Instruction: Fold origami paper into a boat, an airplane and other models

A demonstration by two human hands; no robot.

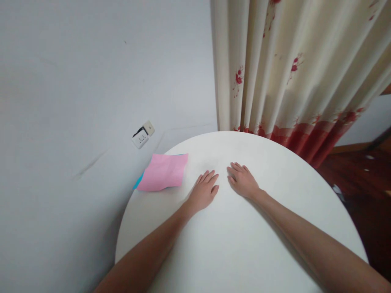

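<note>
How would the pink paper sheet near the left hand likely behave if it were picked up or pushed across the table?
The pink paper sheet looks thin and creased, so it would probably flop and bend when lifted. It seems very light, likely sliding easily on the smooth white table. It overhangs the edge atop a blue sheet, so a push from the left hand might carry it off.

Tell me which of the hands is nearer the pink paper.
Left. The left hand lies flat on the white table just right of the pink paper, not touching it. The right hand lies flat farther right, beyond the left.
</note>
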